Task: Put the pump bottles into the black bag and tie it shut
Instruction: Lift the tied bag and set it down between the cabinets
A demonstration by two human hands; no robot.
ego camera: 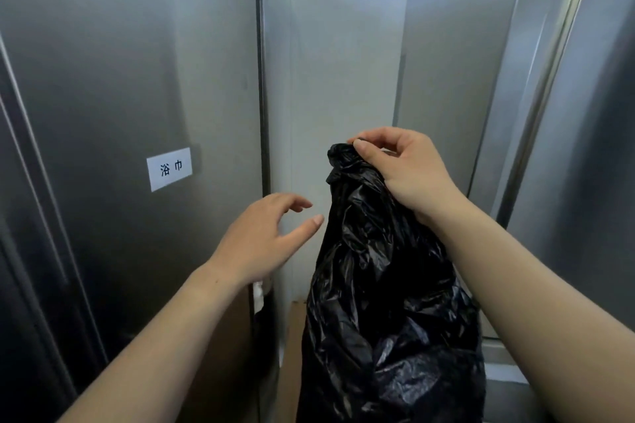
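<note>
A bulging black plastic bag (385, 302) hangs in the middle of the view, its neck gathered into a knotted bunch at the top. My right hand (409, 172) pinches that bunch between thumb and fingertips and holds the bag up. To the left of the bag, my left hand (264, 237) hovers with relaxed, spread fingers, its thumb tip close to the bag's side and holding nothing. No pump bottles show; the bag hides whatever is inside.
A steel cabinet (130, 96) with a white label (169, 168) stands close on the left. Another steel cabinet (567, 113) stands on the right. A pale wall (336, 62) closes the narrow gap behind. A brown cardboard box (292, 347) sits low behind the bag.
</note>
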